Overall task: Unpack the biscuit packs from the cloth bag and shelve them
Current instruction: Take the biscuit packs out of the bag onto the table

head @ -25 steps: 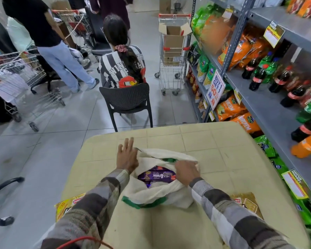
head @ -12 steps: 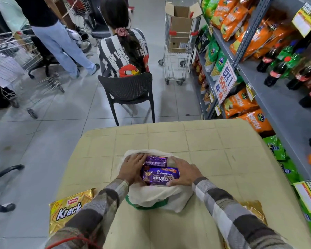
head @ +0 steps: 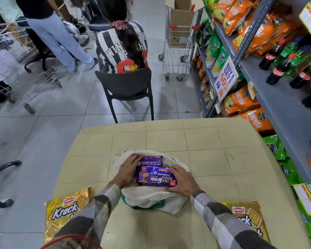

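A white cloth bag with green trim (head: 151, 198) lies open on the cream table (head: 169, 139). Purple Hide & Seek biscuit packs (head: 156, 178) sit in its mouth, with a further purple pack (head: 151, 159) behind them. My left hand (head: 127, 172) grips the left end of the front packs, inside the bag's opening. My right hand (head: 183, 180) holds their right end. Two gold Krack Jack packs lie flat on the table, one at the near left (head: 65, 216) and one at the near right (head: 248, 216).
A grey shelf rack (head: 276, 97) with orange and green snack bags and soda bottles runs along the right. A person sits on a black chair (head: 127, 87) just beyond the table. Trolleys (head: 178, 42) and another standing person fill the aisle behind.
My left hand has come off the table into the bag and both hands have closed on the purple packs. The packs now stand higher out of the bag.
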Tool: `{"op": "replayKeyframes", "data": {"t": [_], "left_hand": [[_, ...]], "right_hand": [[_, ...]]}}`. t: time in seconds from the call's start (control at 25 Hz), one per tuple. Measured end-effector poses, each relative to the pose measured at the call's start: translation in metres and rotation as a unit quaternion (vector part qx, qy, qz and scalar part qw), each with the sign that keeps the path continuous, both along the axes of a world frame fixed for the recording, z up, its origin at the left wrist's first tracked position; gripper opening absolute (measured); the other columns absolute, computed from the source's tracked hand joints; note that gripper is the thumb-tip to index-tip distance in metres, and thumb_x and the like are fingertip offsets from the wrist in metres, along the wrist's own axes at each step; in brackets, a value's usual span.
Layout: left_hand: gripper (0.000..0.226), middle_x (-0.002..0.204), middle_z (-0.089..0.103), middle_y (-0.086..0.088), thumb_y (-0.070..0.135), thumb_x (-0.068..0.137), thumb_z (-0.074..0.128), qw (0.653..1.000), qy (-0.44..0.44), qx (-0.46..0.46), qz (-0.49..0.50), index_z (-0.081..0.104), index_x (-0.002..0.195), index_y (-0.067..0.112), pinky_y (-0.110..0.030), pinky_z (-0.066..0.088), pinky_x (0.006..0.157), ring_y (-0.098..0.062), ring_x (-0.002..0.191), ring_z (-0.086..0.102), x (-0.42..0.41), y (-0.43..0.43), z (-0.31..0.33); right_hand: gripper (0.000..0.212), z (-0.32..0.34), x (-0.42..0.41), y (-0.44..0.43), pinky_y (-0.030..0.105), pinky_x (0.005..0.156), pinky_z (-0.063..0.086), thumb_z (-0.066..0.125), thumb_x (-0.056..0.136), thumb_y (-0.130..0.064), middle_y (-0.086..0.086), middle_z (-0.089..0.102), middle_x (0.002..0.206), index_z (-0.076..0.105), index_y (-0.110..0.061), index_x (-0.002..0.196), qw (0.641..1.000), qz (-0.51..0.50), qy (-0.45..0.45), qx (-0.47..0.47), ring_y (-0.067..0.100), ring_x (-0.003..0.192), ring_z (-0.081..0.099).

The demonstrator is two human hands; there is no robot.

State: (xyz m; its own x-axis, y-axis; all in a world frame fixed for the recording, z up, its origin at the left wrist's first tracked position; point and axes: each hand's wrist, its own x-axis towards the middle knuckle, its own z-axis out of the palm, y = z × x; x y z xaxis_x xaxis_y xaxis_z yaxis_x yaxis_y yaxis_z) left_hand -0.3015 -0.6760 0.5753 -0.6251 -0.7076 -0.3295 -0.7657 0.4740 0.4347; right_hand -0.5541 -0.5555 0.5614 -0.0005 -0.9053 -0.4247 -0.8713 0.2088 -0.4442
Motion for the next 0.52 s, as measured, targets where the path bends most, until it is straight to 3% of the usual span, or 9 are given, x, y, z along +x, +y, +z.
{"op": "replayKeyframes", "data": {"t": [0.08,0.2,0.4,0.52], "left_hand": [[0.096,0.161,0.021,0.003,0.050,0.065,0.081,0.999,-0.034,0.009,-0.025,0.035,0.147,0.032,-0.051,0.019,0.119,-0.019,0.150,0.016,-0.002,0.002,0.000],[0.071,0.154,0.034,0.004,0.050,0.073,0.077,0.998,-0.055,0.031,-0.009,0.049,0.136,0.035,-0.045,0.018,0.117,-0.019,0.141,0.035,-0.006,0.010,0.000],[0.069,0.154,0.032,0.003,0.054,0.076,0.072,0.998,-0.059,-0.006,-0.011,0.050,0.138,0.032,-0.046,0.017,0.116,-0.017,0.146,0.023,-0.006,0.019,0.002],[0.069,0.144,0.045,0.005,0.053,0.077,0.072,0.999,-0.047,0.003,0.000,0.051,0.138,0.028,-0.042,0.023,0.110,-0.017,0.136,0.034,-0.006,0.018,0.011]], "right_hand": [[0.078,0.000,0.000,0.004,0.040,0.113,0.031,0.069,0.070,-0.065,-0.007,0.034,0.154,0.047,-0.029,0.136,1.000,-0.004,0.008,-0.017,0.014,0.140,0.035],[0.070,0.003,-0.004,0.011,0.037,0.110,0.035,0.066,0.071,-0.063,-0.008,0.041,0.149,0.054,-0.027,0.130,0.999,-0.013,0.011,-0.038,0.012,0.137,0.040],[0.061,0.009,-0.007,0.022,0.031,0.103,0.035,0.059,0.072,-0.062,-0.009,0.054,0.130,0.061,-0.029,0.123,0.996,-0.011,0.054,-0.067,0.011,0.126,0.044],[0.060,0.017,-0.005,0.019,0.031,0.101,0.033,0.061,0.072,-0.061,-0.009,0.058,0.122,0.062,-0.029,0.124,0.996,-0.028,0.048,-0.065,0.013,0.120,0.045]]}}
